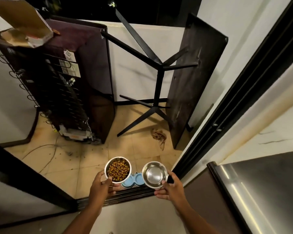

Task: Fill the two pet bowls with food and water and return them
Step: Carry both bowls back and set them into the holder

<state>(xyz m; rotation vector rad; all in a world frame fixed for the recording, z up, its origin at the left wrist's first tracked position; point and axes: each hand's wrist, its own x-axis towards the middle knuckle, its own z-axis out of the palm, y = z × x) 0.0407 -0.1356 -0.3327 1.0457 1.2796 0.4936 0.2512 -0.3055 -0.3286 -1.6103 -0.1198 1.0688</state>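
My left hand (103,183) grips the near rim of a steel bowl (117,169) filled with brown kibble. In my right hand (169,187) is a second steel bowl (154,173); its inside looks shiny, and I cannot tell whether it holds water. Both bowls hang level above the floor, side by side. Beneath and between them a light blue double bowl stand (134,179) lies on the tiled floor, just beyond a dark sliding-door track (125,194). The bowls hide part of the stand.
An old fridge (71,92) stands back-out at the left with a cardboard box (24,26) on top. A black table (196,76) leans on its side at the right, legs out. A rag (158,135) and cables (46,152) lie on the tiles. A steel appliance (260,191) is at my right.
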